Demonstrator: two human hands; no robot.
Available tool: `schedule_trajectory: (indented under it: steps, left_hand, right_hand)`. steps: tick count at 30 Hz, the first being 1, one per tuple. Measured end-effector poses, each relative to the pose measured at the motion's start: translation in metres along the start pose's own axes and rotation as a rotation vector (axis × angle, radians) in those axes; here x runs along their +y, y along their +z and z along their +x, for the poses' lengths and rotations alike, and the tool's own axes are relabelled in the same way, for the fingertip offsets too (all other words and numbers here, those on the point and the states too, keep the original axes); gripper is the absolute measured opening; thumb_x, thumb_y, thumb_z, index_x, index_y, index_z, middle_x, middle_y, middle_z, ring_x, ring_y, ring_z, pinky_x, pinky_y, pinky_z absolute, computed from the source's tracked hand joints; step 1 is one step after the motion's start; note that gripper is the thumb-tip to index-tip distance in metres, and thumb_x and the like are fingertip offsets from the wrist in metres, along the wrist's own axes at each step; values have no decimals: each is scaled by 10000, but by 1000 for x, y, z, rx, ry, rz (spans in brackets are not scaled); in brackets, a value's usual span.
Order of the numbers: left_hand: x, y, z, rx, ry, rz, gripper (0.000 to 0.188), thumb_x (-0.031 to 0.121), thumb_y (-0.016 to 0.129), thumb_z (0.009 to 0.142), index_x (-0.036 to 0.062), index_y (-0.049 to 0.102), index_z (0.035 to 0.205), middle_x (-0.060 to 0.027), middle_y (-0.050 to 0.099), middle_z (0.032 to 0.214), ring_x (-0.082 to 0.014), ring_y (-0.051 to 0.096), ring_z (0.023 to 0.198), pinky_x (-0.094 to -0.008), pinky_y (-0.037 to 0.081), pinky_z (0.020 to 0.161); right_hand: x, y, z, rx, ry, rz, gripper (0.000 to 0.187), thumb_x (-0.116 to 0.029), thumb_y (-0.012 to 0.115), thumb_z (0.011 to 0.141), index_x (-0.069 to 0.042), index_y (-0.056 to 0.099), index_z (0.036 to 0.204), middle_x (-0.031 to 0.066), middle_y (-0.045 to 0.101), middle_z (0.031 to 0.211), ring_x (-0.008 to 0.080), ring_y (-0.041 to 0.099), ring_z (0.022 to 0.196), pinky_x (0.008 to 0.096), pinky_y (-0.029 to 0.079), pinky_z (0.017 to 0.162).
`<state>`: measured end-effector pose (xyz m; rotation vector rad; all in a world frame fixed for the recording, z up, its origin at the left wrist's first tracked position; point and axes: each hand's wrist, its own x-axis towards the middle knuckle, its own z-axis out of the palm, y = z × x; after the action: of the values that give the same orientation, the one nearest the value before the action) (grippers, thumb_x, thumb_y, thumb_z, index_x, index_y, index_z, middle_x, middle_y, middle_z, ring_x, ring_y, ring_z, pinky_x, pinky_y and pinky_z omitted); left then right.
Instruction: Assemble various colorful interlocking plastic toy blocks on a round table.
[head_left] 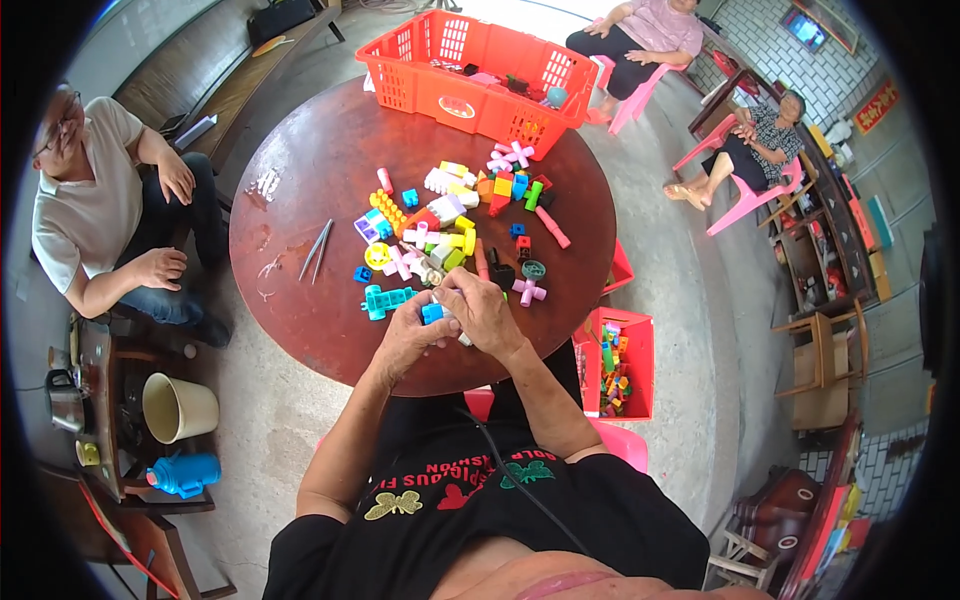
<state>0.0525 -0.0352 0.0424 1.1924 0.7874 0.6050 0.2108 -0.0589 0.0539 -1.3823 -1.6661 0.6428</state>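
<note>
Both my hands meet at the near edge of the round table, fingers closed around toy building blocks. My left hand (408, 336) grips a blue block (433, 313), which shows between its thumb and fingers. My right hand (485, 312) is closed against the same spot, and its fingertips hide what they pinch. Something whitish pokes out below the fingers, too covered to name. Left of my hands lies a teal block piece (386, 302). Just beyond them spreads a heap of colourful blocks (443, 235), with a pink cross-shaped piece (529, 292) at its right.
Metal tweezers (317, 250) lie on the dark red table (290, 330). A red plastic crate (450, 100) stands at the far edge. To the right, below table height, is a red bin of blocks (640, 385). One person sits at left, two others sit at far right.
</note>
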Motion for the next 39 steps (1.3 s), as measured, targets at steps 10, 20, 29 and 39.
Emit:
schedule_trajectory:
  steps: [10, 20, 29, 39]
  left_hand:
    - [0, -6, -4, 24, 14, -127, 309, 251, 694, 806, 80, 575, 1033, 8, 627, 795, -38, 545, 637, -178, 375, 498]
    - [-3, -17, -4, -167, 93, -291, 250, 250, 701, 819, 91, 576, 966, 15, 610, 767, -66, 553, 636, -199, 396, 523]
    - [-16, -28, -2, 47, 165, -536, 299, 197, 638, 873, 92, 540, 1136, -62, 656, 954, -123, 638, 713, -225, 419, 516]
    - [-10, -39, 10, 103, 113, -429, 237, 102, 591, 836, 49, 557, 1065, -89, 633, 947, -158, 655, 741, -226, 453, 486]
  right_hand:
    - [15, 10, 4, -5, 161, 388, 210, -205, 535, 938, -1, 552, 890, 39, 564, 704, 107, 565, 657, 314, 450, 564]
    - [19, -1, 4, -61, 336, 1075, 271, -303, 470, 977, -40, 539, 971, 48, 552, 738, 142, 507, 532, 260, 409, 474]
    - [35, -11, -1, 159, 309, 1136, 314, -375, 424, 999, -79, 498, 1071, 77, 547, 815, 148, 528, 596, 253, 416, 500]
    - [44, 10, 8, -76, 394, 1268, 229, -302, 500, 981, -83, 524, 1041, 66, 598, 808, 151, 604, 662, 274, 487, 531]
